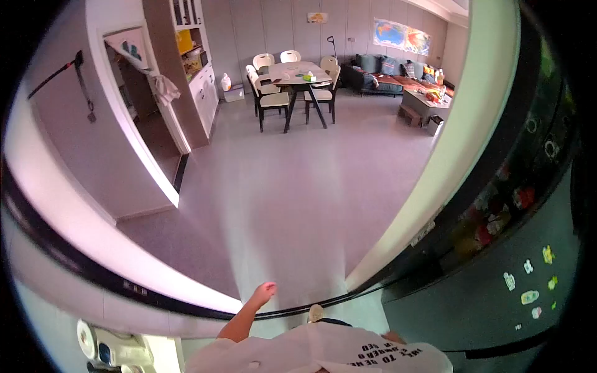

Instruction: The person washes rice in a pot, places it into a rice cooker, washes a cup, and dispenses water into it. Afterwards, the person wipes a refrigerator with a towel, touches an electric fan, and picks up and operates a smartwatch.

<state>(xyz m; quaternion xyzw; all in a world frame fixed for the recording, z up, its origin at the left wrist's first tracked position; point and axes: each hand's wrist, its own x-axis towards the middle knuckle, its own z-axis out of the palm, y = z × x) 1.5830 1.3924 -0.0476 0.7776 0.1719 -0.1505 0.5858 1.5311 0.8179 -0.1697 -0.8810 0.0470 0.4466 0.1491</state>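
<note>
My left hand [263,293] hangs in front of me at the doorway, its fingers curled together. A small pink patch shows at the fingertips; whether it is a held thing or the fingers themselves, I cannot make out. It is nearest to the dark floor track of the doorway. Only a sliver of my right hand [393,337] shows, low beside my white printed shirt [323,351], and its fingers are hidden. One light-coloured shoe [316,313] is at the track.
Pale door frames stand left and right. On the right is a dark fridge-like door with stickers [530,297]. Beyond the grey floor [280,186] are a dining table [292,73] with several chairs, a sofa [379,78] and a low table [426,105]. An open side doorway is left.
</note>
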